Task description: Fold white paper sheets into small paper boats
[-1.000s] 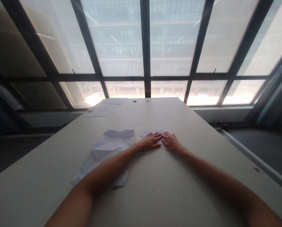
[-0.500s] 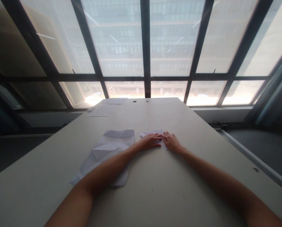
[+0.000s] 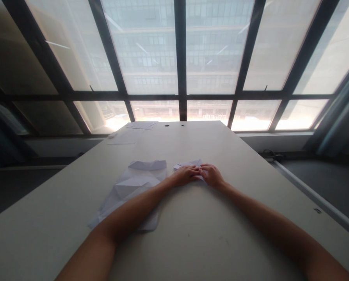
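A small folded white paper [image 3: 192, 163] lies on the white table [image 3: 192, 218], partly covered by both hands. My left hand [image 3: 186, 174] rests on its near left part, palm down. From the right, my right hand [image 3: 212, 175] meets the left fingertips, its fingers bent and closed on the paper's right part. The exact grip of the fingertips is too small to make out. Beside them on the left is a larger creased white sheet [image 3: 139, 181], partly under my left forearm.
More white sheets [image 3: 121, 137] lie at the table's far left corner. Two small dark holes are near the far edge. Tall windows [image 3: 151, 47] stand behind the table, with a curtain [image 3: 335, 121] at the right.
My right hand's fingers have drawn in and bent, where they were spread before. Less of the folded paper shows below the hands. My left hand has barely moved.
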Tool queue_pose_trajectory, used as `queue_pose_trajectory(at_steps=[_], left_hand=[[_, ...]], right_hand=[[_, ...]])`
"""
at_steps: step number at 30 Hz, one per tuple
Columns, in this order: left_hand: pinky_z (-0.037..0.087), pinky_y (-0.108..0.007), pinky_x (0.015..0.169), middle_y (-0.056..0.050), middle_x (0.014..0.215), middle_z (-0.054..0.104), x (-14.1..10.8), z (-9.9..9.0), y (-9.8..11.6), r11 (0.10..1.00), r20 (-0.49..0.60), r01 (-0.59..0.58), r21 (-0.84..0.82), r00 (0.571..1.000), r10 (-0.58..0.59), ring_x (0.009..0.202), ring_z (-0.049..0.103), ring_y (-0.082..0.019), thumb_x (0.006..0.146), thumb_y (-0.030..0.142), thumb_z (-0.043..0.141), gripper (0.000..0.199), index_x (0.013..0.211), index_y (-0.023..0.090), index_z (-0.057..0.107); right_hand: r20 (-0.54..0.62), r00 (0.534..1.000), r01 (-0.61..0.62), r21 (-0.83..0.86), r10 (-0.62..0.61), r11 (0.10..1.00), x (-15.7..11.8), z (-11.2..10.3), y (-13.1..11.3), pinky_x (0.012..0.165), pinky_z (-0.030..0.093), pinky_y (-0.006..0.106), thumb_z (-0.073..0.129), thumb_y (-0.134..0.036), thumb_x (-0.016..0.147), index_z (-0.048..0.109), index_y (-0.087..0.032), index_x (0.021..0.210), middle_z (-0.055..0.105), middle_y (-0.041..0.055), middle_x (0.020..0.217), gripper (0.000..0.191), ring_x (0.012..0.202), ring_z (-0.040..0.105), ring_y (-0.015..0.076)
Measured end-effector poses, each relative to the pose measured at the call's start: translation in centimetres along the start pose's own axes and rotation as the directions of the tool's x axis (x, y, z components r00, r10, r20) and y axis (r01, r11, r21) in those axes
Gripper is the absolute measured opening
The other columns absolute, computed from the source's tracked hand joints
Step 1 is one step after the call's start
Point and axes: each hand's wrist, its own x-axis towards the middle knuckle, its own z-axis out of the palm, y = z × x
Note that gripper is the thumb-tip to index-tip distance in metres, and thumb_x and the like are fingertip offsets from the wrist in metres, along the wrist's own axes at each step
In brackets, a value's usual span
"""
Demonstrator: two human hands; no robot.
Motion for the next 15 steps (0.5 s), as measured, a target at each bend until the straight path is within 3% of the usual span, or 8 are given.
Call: queue_pose_trajectory(at_steps=[6,12,15], left_hand=[[0.046,-0.035,0.104,-0.007,0.121,0.070,0.1,0.0,-0.1,1.000,-0.009,0.013,0.002,1.000,-0.013,0.114,0.065,-0.022,0.101,0.033,0.051,0.026,0.109,0.024,0.074],[0.047,-0.031,0.100,-0.004,0.126,0.069,0.0,-0.4,0.4,0.999,-0.050,0.041,-0.003,0.998,-0.041,0.114,0.065,-0.020,0.100,0.028,0.053,0.026,0.119,0.025,0.070],[0.048,-0.030,0.098,-0.003,0.125,0.069,0.1,-0.5,0.6,0.995,-0.055,0.095,0.029,0.994,-0.093,0.112,0.066,-0.020,0.100,0.026,0.051,0.027,0.119,0.026,0.070]], right_hand=[[0.036,0.995,0.098,-0.002,-0.098,0.995,-0.5,-1.2,-1.5,0.100,0.044,0.029,0.056,-0.039,0.095,0.075,-0.026,0.110,0.073,0.0041,0.117,0.027,0.109,0.066,0.0195],[0.077,0.995,0.077,-0.123,-0.067,0.989,-0.8,-1.2,-2.4,0.108,0.036,0.033,0.059,-0.027,0.090,0.070,-0.024,0.120,0.073,0.0060,0.117,0.032,0.108,0.066,0.0212],[0.084,0.996,0.007,-0.187,0.009,0.982,-0.8,-0.8,-2.5,0.100,0.041,0.031,0.056,-0.021,0.090,0.071,-0.022,0.116,0.075,0.0077,0.111,0.030,0.102,0.067,0.0210]])
